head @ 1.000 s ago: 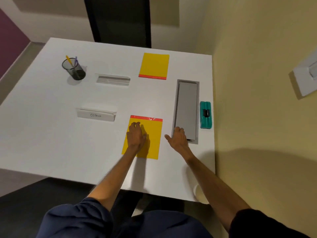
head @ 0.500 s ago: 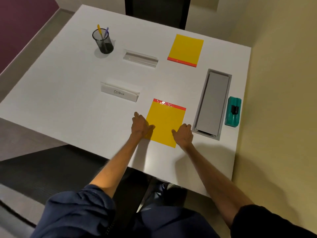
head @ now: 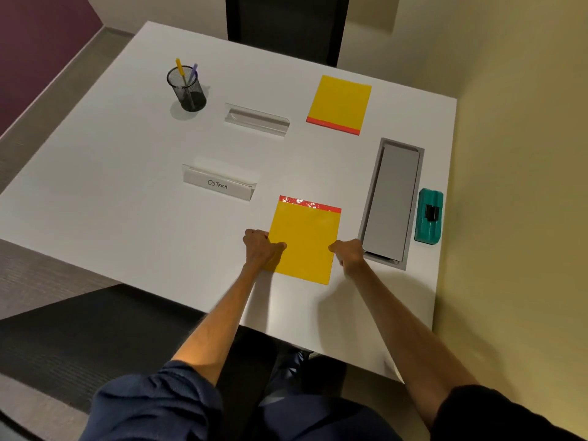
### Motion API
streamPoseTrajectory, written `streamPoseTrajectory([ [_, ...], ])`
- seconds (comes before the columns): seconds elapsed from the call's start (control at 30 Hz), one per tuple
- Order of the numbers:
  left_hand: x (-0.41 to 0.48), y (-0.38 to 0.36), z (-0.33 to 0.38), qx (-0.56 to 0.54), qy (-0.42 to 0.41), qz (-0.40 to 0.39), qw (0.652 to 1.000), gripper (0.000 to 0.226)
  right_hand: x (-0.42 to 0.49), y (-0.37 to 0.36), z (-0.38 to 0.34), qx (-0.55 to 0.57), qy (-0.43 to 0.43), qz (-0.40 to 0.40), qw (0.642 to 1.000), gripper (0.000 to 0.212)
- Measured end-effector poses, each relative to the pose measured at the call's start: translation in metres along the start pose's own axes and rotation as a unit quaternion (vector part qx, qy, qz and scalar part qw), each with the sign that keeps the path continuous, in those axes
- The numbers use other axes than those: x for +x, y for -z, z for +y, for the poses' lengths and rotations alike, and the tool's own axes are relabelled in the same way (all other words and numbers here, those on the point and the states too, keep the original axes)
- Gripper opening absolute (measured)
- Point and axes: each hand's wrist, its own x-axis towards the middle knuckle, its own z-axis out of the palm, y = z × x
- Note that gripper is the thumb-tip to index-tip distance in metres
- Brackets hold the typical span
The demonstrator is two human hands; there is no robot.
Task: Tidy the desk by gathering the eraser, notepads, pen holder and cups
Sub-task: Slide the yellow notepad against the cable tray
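One white tabletop (head: pixel 121 198) carries everything. Set into it just right of the near notepad (head: pixel 307 240) is a long grey hatch (head: pixel 396 198), running away from the person. The near notepad is yellow with a red strip along its far edge (glossy enough there to catch the light) and lies flat. Well beyond it, slightly right, lies the far notepad (head: pixel 342 101), the same yellow, its red strip turned toward the near one. Just beyond and left of the near notepad stands a name plate (head: pixel 219 184) lettered OSTRICH, and farther beyond the near notepad lies a clear plate holder (head: pixel 257 120). The left hand (head: pixel 261 249) is at the near notepad's left edge, its grip closed on that edge with the thumb on the yellow cover. The right hand (head: pixel 350 254) is at the right edge, fingers curled, its grip pinching that side. Far beyond and left of the near notepad the black mesh pen holder (head: pixel 187 90) stands upright. Right of the near notepad, past the hatch, lies the teal eraser (head: pixel 429 216). A yellow pen (head: pixel 179 66) and a purple pen (head: pixel 193 71) stand in the pen holder.
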Motion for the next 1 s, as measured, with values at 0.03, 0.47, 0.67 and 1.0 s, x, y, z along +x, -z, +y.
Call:
streamPoseTrajectory([
  [0.03, 0.0, 0.001, 0.001, -0.015, -0.002, 0.002, 1.0, 0.039, 0.0, 0.002, 0.001, 0.0, -0.003, -0.006, 1.0, 0.015],
  [0.47, -0.003, 0.021, 0.064, -0.196, -0.2, -0.111, 0.954, 0.051, -0.01, 0.055, 0.006, 0.075, 0.069, 0.014, 0.995, 0.014],
  [0.67, -0.003, 0.018, 0.095, -0.134, -0.246, -0.184, 0.942, 0.05, -0.016, 0.083, -0.002, -0.138, 0.28, 0.18, 0.933, 0.089],
  [1.0, -0.028, -0.04, 0.128, 0.067, -0.306, -0.292, 0.904, 0.056, -0.013, 0.097, 0.049, -0.404, 0.342, 0.135, 0.838, 0.118],
])
